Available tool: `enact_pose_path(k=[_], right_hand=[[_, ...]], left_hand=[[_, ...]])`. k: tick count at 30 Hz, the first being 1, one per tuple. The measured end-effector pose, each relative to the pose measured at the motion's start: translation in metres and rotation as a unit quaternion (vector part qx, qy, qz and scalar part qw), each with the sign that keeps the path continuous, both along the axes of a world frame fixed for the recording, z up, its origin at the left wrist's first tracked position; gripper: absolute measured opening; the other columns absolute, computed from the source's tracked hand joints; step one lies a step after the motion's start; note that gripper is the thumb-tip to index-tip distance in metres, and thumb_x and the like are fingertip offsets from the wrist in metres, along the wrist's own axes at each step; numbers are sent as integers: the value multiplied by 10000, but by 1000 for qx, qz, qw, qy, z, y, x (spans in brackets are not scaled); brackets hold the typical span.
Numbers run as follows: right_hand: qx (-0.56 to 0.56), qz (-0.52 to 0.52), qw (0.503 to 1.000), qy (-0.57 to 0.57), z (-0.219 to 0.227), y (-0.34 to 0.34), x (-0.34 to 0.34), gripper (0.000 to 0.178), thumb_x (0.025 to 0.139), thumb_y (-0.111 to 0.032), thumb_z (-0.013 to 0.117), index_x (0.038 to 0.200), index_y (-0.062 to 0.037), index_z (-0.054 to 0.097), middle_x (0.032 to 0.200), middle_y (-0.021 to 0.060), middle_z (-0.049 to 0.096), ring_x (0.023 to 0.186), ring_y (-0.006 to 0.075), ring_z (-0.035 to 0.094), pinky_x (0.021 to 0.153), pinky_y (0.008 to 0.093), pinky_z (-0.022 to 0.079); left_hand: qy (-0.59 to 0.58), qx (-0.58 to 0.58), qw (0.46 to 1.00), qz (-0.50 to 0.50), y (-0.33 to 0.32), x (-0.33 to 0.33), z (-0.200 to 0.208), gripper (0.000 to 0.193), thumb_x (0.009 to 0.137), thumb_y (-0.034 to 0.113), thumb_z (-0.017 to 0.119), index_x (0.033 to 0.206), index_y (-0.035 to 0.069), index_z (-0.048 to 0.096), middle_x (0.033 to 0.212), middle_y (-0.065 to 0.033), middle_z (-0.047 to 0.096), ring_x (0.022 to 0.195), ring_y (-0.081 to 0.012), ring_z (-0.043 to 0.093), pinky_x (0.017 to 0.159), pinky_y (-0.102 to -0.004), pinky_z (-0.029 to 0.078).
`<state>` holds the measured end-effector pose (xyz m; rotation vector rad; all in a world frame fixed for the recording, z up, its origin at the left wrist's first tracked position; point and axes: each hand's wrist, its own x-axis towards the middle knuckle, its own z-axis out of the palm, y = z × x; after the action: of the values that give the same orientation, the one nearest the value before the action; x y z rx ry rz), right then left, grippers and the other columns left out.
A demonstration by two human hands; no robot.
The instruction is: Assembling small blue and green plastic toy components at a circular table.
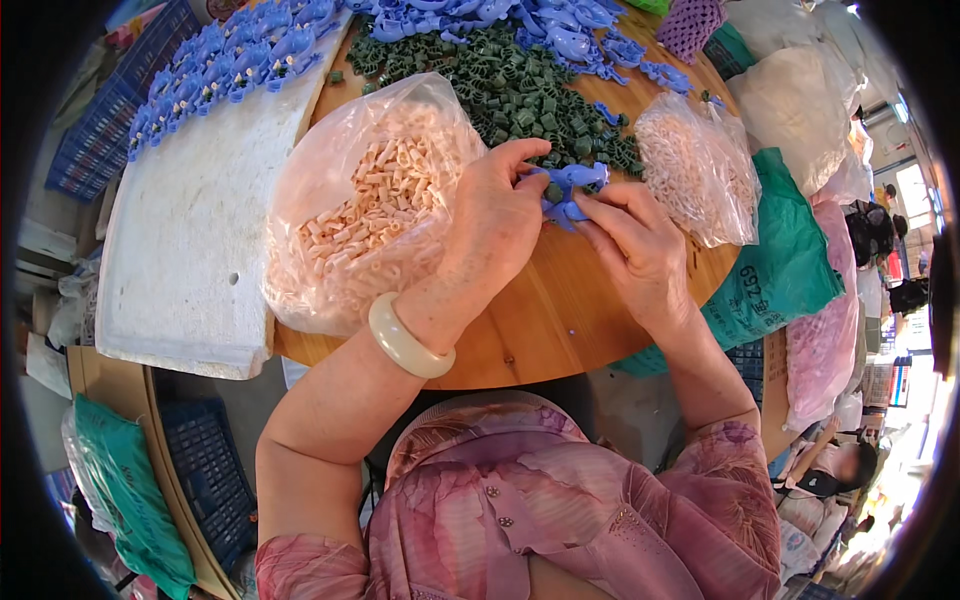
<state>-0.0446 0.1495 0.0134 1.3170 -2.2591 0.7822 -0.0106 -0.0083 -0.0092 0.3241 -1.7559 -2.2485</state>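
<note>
Between both hands, over the round wooden table [500,340], is a small blue plastic figure part [575,180] with a dark green piece [553,193] at its left side. My left hand [495,215], pale bangle [410,337] on the wrist, pinches it from the left. From the right, the thumb and fingers of my right hand [640,245] close on its edge. Just beyond lies a heap of dark green plastic parts [520,100]. A clear bag of short peach-coloured tubes [390,200] sits beside my left forearm.
A white foam board [200,240] at left carries rows of blue figures [240,65]. Loose blue parts [560,30] pile up at the far side. Another bag of pale pieces [695,165] and a green sack [780,260] stand right. A blue crate [120,100] is far left.
</note>
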Motion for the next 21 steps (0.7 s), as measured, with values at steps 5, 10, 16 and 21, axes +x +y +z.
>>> enact_pose_path(k=[5, 10, 16, 21], right_hand=[[-42, 1, 999, -5, 6, 5, -1, 300, 698, -20, 707, 987, -61, 639, 900, 85, 561, 718, 234, 576, 604, 325, 477], [-121, -61, 974, -180, -9, 27, -33, 346, 764, -76, 689, 1098, -50, 601, 953, 52, 595, 652, 110, 535, 566, 236, 437], [-147, 34, 851, -503, -24, 34, -46, 388, 780, -64, 674, 1151, -47, 561, 941, 11, 605, 745, 48, 542, 629, 194, 438], [-248, 88, 862, -434, -27, 34, -42, 363, 742, 68, 647, 1071, -38, 538, 988, 32, 583, 862, 95, 579, 741, 234, 489]], left_hand=[[13, -24, 1000, -7, -1, -2, -2, 259, 862, -1, 504, 1115, -6, 561, 839, -85, 598, 670, -118, 554, 576, -257, 473], [75, -110, 991, 8, -2, 0, 1, 277, 859, -4, 503, 1131, 22, 553, 847, -85, 605, 696, -139, 556, 602, -275, 471], [111, -250, 961, -49, -2, 9, 16, 292, 912, 19, 455, 1197, 19, 520, 980, -61, 613, 865, -103, 564, 758, -253, 472], [216, -355, 909, -9, 1, 5, 16, 258, 866, 23, 508, 1121, 2, 540, 933, -159, 610, 763, -298, 605, 650, -342, 478]])
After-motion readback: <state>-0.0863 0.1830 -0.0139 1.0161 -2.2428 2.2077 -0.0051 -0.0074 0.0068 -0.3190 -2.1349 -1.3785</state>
